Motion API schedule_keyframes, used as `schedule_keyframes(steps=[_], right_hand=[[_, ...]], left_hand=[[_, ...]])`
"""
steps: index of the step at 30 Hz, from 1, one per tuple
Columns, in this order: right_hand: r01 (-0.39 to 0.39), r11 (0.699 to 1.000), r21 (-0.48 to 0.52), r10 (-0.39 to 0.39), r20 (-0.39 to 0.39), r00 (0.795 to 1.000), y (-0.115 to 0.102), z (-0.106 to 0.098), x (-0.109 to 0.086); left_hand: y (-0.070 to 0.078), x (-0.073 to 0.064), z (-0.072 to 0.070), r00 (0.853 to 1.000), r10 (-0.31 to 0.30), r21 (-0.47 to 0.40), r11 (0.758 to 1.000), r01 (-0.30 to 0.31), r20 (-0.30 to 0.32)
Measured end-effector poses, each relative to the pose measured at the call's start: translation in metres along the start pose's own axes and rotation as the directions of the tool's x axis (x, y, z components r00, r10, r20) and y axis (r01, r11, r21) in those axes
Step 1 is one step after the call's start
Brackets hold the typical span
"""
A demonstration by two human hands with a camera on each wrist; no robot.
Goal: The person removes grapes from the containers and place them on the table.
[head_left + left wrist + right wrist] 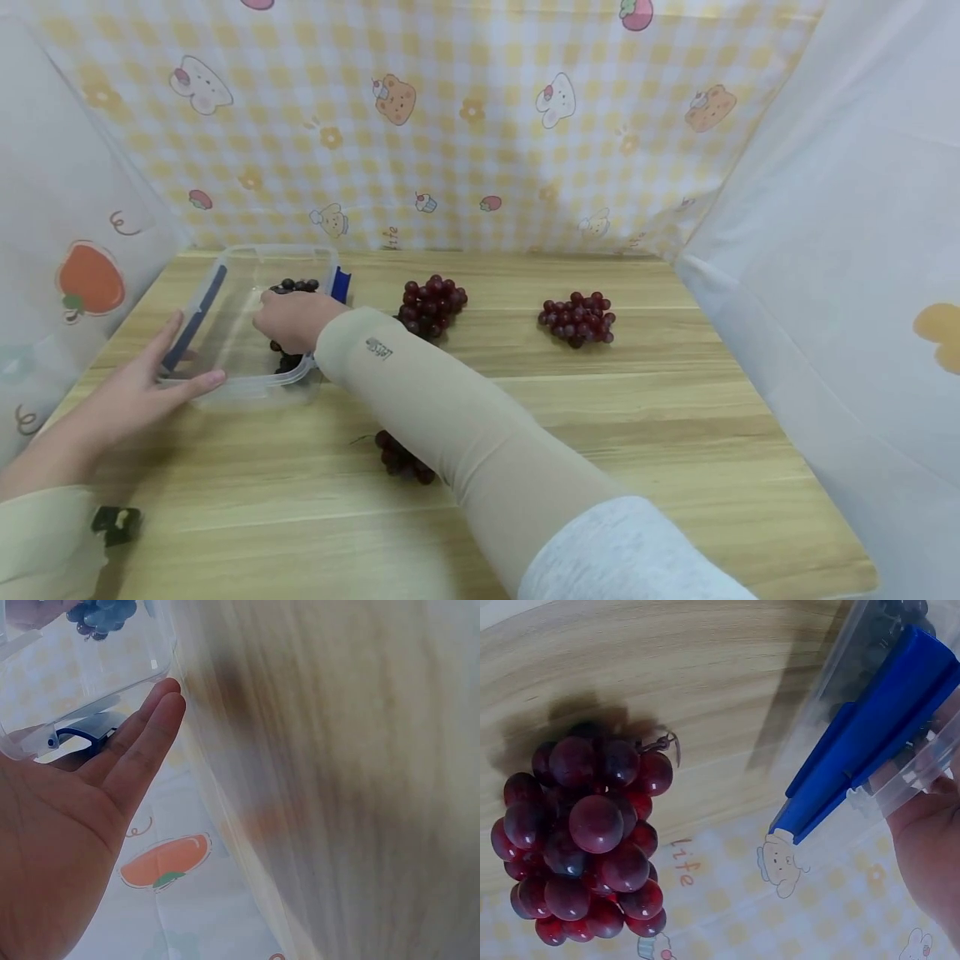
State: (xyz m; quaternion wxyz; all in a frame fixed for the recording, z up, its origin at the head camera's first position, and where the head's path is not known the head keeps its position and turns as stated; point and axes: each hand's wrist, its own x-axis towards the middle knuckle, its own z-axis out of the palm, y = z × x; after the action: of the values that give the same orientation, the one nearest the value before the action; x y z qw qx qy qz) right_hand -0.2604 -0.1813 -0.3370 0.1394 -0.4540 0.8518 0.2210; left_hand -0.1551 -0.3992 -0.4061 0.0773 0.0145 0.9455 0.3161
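Note:
A clear plastic food container [255, 388] with blue side clips [341, 286] stands at the left of the table. My left hand [142, 379] rests at its front-left corner, thumb along the front and the other fingers straight against the left side. My right hand [292, 321] reaches inside with curled fingers, gripping a bunch of dark grapes [288, 363] at the container's right side. Those grapes [105, 616] also show through the clear wall in the left wrist view. The right fingertips are partly hidden.
A red grape bunch [433, 302] lies just right of the container, and another red bunch [577, 318] farther right. A third bunch [403, 460] lies nearer, partly covered by the right forearm. A checked cloth [480, 125] hangs behind the wooden table [675, 433].

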Motion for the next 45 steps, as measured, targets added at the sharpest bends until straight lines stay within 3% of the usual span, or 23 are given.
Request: schedule_keyframes(steps=[8, 14, 20, 29, 39, 45], right_hand=[[0.072, 0.995, 0.063, -0.067, -0.081, 0.994, 0.002, 0.007, 0.015], [0.07, 0.988, 0.136, -0.054, -0.116, 0.992, 0.004, 0.011, 0.016], [0.078, 0.995, 0.056, -0.07, -0.136, 0.988, 0.004, 0.01, 0.005], [0.102, 0.993, -0.055, -0.112, -0.231, 0.967, 0.002, 0.015, -0.001], [0.214, 0.976, 0.044, -0.19, -0.31, 0.932, 0.007, 0.024, -0.007], [0.233, 0.973, 0.008, -0.221, -0.288, 0.932, 0.001, 0.018, -0.01]], left_hand=[[-0.002, -0.001, -0.001, 1.0, 0.004, 0.014, 1.0, -0.004, -0.011], [-0.002, 0.0, 0.0, 1.0, -0.002, 0.01, 1.0, 0.002, -0.002], [-0.002, 0.002, -0.002, 1.0, -0.012, 0.018, 1.0, 0.012, 0.009], [0.0, -0.001, 0.0, 1.0, -0.003, 0.011, 1.0, 0.003, 0.001], [0.001, 0.001, -0.001, 0.999, -0.036, 0.0, 0.999, 0.036, 0.038], [-0.003, -0.001, -0.002, 0.997, -0.055, -0.006, 0.998, 0.056, 0.053]])
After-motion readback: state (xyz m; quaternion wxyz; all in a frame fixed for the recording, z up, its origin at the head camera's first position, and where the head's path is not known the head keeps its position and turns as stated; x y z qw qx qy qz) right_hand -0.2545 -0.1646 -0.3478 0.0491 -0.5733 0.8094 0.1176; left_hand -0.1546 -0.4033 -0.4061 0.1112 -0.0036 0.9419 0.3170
